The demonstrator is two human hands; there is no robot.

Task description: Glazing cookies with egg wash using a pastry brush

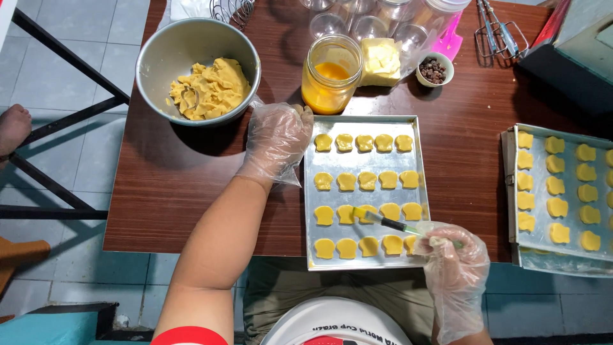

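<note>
Held a thin green-handled pastry brush (383, 220) pinched in gloved right hand (454, 268), pointing to ten o'clock at yellow dough pieces (365, 214); gloved left hand (278, 140) spread flat on silver baking tray (306, 211).

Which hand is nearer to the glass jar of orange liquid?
Left. The left hand, in a clear plastic glove, rests on the metal baking tray's upper left corner, just below-left of the glass jar. The right hand holds a small brush at the tray's lower right, far from it.
</note>
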